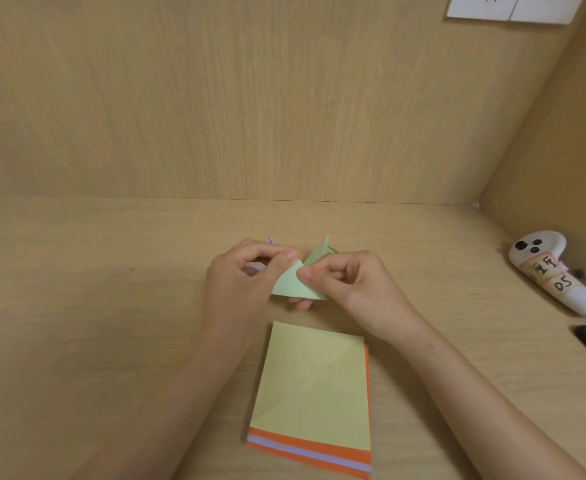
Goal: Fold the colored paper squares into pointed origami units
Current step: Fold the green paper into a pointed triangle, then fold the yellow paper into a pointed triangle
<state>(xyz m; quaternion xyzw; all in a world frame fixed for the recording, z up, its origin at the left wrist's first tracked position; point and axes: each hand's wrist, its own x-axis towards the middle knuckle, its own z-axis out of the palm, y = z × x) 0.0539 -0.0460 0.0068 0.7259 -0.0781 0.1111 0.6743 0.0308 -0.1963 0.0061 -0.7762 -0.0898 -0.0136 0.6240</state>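
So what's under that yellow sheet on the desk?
Beneath the yellow sheet, orange sheets and a lilac sheet show at its near edge; the rest is covered.

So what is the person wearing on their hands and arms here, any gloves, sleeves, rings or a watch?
Nothing that shows. The left hand and the right hand are bare, without gloves or visible rings. The left forearm and the right forearm are bare too: no sleeve, watch or bracelet shows.
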